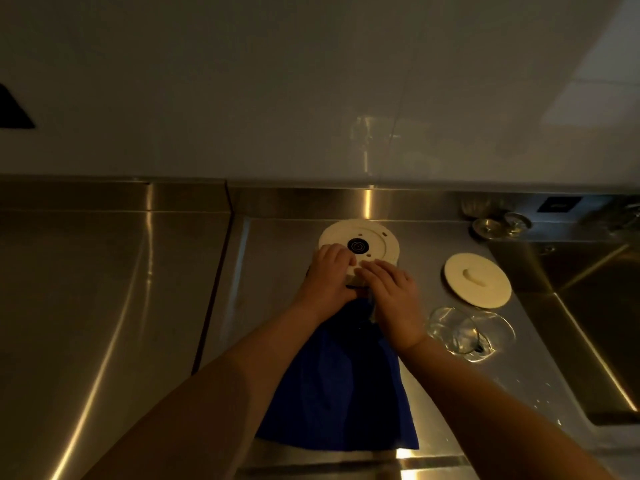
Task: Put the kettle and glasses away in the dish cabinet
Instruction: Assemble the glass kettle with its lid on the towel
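Steadying the upturned kettle (360, 242) on the counter (114, 289), both hands, left (327, 275) and right (391, 292), lie flat, gripping nothing; glasses (460, 332) nearby look fragile.

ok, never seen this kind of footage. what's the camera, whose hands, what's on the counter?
There is one picture, from a wide-angle camera worn on a person's head, looking down at a steel counter. No robot: these are two bare hands. The left hand and right hand both rest on an upside-down cream kettle, its round base with the dark connector facing up. It stands at the far end of a blue cloth. To the right lie the kettle lid and a clear glass. More glasses stand further back, by the sink.
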`<state>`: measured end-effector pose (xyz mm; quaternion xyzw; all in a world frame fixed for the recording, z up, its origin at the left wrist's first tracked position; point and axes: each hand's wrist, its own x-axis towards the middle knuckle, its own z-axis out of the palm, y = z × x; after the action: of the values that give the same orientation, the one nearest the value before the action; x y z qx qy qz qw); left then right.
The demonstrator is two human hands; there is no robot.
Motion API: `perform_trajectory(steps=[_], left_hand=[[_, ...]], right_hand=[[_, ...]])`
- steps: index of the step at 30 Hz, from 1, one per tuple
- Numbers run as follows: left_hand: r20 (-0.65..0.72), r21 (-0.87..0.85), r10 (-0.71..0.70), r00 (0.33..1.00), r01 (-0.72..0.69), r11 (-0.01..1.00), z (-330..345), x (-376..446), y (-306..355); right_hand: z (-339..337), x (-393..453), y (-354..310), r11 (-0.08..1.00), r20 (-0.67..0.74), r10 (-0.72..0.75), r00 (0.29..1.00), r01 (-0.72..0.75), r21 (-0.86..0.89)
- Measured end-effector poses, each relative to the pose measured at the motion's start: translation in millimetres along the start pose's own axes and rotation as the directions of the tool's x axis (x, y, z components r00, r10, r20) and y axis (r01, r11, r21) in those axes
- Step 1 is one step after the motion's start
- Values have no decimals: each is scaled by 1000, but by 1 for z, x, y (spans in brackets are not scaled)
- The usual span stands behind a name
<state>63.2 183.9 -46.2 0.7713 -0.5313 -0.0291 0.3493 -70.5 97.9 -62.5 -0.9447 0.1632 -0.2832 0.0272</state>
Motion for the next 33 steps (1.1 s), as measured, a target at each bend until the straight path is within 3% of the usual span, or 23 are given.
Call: perform_trajectory(steps=[6, 10, 12, 14, 16, 18, 27, 33], left_hand=[[15, 81, 70, 997, -71, 994, -13, -5, -20], [4, 115, 117, 993, -117, 986, -18, -10, -31], [-17, 116, 46, 999, -44, 992, -18, -18, -43], [4, 138, -117, 993, 115, 984, -16, -29, -62], [106, 204, -305, 947, 279, 938, -10, -37, -76], [180, 264, -402, 898, 349, 899, -2, -39, -83], [226, 296, -406, 885, 335, 895, 30, -7, -97], [272, 438, -301, 914, 161, 885, 38, -5, -114]], right_hand=[[17, 1, -23, 994, -10, 72, 997, -71, 87], [14, 5, -16, 999, 43, -12, 999, 10, 42], [10, 7, -9, 997, 105, -82, 991, 82, 1], [6, 9, -4, 991, 164, -126, 978, 132, -28], [3, 11, -2, 987, 173, -151, 973, 159, -31], [1, 16, 0, 987, 155, -154, 976, 161, -30], [7, 18, -6, 996, 53, -93, 994, 93, 5], [5, 7, 1, 994, 54, -105, 993, 103, 30]])
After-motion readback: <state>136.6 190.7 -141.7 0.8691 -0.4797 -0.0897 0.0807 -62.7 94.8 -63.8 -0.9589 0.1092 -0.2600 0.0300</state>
